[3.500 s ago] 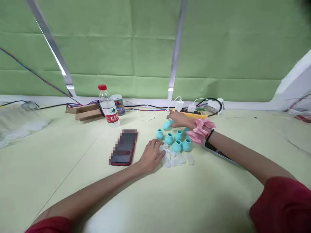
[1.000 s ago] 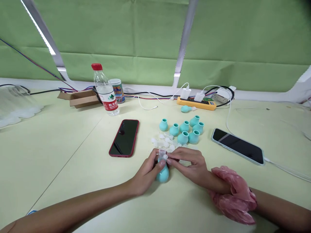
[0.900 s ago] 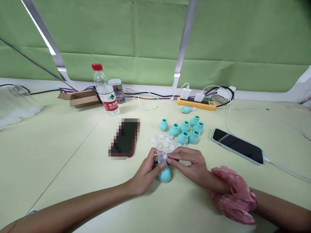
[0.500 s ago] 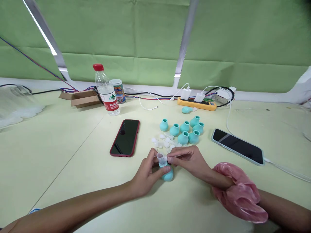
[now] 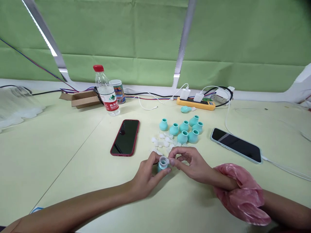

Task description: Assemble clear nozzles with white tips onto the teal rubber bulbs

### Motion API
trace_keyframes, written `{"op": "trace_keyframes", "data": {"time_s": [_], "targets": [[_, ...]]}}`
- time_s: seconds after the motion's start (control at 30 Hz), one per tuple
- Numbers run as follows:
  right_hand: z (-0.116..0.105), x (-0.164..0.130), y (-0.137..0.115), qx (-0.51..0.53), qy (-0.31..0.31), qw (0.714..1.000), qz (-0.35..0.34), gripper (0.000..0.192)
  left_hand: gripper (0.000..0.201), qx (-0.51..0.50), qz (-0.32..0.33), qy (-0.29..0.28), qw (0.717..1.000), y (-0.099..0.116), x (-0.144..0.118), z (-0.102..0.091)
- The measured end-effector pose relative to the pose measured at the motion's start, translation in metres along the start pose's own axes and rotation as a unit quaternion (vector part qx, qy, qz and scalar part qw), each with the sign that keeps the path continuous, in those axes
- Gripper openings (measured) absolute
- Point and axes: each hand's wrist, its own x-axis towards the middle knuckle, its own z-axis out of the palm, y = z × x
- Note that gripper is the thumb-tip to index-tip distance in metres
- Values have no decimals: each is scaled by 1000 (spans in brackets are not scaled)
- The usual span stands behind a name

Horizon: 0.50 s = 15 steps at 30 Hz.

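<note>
My left hand (image 5: 145, 177) is closed around a small teal rubber bulb (image 5: 159, 167), mostly covered by the fingers. A clear plastic fitting (image 5: 163, 161) with a round open rim sits at the bulb's neck, its mouth tipped toward me. My right hand (image 5: 190, 164), with a pink scrunchie (image 5: 240, 191) at the wrist, pinches the fitting's right side between thumb and forefinger. Just beyond my hands lies a loose pile of small clear and whitish plastic pieces (image 5: 167, 140). Behind them stand several teal bulbs (image 5: 182, 138) with their open necks up.
A red-cased phone (image 5: 125, 137) lies to the left, and a charging phone (image 5: 236, 145) to the right. Farther back are a water bottle (image 5: 109, 97), a can (image 5: 118, 90), a cardboard box (image 5: 86, 99), a yellow power strip (image 5: 195, 104) and another teal bulb (image 5: 186, 109) lying on its side.
The bulb has tilted in my left hand, so the fitting's mouth now faces me more and the bulb's lower body is less visible. My right hand still pinches the fitting's side.
</note>
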Motion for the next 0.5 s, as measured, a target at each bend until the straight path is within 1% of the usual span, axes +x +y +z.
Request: {"op": "trace_keyframes", "data": {"time_s": [0.1,0.2,0.23,0.3,0.37,0.43,0.5], "targets": [[0,-1,0,10,-6,1000,-11,9,17,-27,-13,19,999,0,1,-1],[-2,1,1,14,20,1000,-2,7,17,-59,-25,45,997,0,4,-2],[-3,2,2,18,33,999,10,6,17,-61,-21,46,997,0,4,-2],[-4,4,3,35,43,998,35,10,16,-58,-6,44,997,-1,5,-2],[-4,6,4,61,27,997,50,14,15,-58,4,42,997,-2,5,-2],[-3,7,4,79,12,996,49,13,13,-58,15,37,998,-3,5,-2],[-3,7,3,80,16,996,41,11,11,-55,26,29,998,-3,5,-1]]}}
